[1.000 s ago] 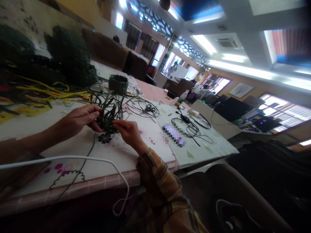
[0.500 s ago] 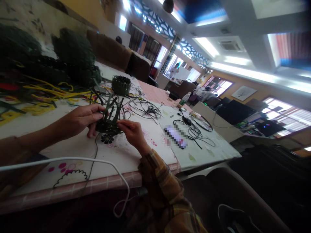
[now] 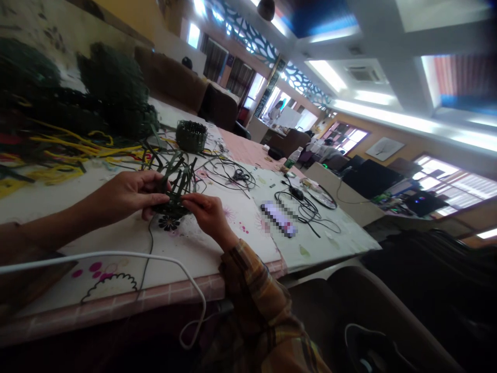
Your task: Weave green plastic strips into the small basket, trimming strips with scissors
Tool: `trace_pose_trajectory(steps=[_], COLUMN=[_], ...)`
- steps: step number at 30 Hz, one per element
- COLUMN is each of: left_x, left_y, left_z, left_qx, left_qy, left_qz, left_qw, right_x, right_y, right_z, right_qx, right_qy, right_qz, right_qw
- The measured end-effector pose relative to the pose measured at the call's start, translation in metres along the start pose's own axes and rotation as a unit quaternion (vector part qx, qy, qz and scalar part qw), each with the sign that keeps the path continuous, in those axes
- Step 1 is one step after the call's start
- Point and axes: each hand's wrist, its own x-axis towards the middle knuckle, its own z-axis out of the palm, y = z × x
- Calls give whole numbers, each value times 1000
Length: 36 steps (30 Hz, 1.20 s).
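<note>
A small dark green woven basket (image 3: 173, 206) with loose strips standing up from its rim is between my hands, low over the white tablecloth. My left hand (image 3: 142, 194) grips its left side, thumb pointing right across the weave. On the right side, my right hand (image 3: 205, 210) pinches the basket's edge with thumb and forefinger. A dark flower shape (image 3: 169, 222) shows just below the basket. A thin dark cord (image 3: 149, 248) hangs down from near my left hand.
Farther back stands a finished-looking green basket (image 3: 191, 136). Yellow strips (image 3: 70, 147) lie at left, coiled dark cord (image 3: 240, 177) behind, and a phone (image 3: 278, 218) at right. A white cable (image 3: 128, 254) crosses the foreground. People are in the far background.
My left thumb has extended rightward over the basket's side. My right hand has shifted slightly left, so the fingertips of both hands are closer together.
</note>
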Motion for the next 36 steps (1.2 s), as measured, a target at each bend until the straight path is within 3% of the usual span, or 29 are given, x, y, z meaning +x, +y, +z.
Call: trace_pose_trajectory(steps=[9, 16, 21, 26, 32, 36], left_x=[-3, -2, -1, -3, -7, -6], left_y=[0, -7, -15, -10, -4, -8], left_z=[-1, -4, -7, -4, 5, 6], left_qx=[53, 114, 126, 153, 180, 196], left_qy=[33, 15, -4, 11, 13, -8], left_qz=[36, 59, 72, 75, 81, 83], left_qw=[997, 992, 989, 985, 980, 977], right_x=[2, 3, 0, -3, -9, -8], right_y=[-8, -7, -9, -16, -20, -27], right_z=[-21, -25, -24, -18, -8, -7], right_qx=[-168, -174, -214, -250, -356, -359], right_qy=[43, 60, 46, 32, -20, -43], right_qz=[-62, -115, -88, -75, -87, -44], right_qw=[983, 976, 972, 965, 930, 931])
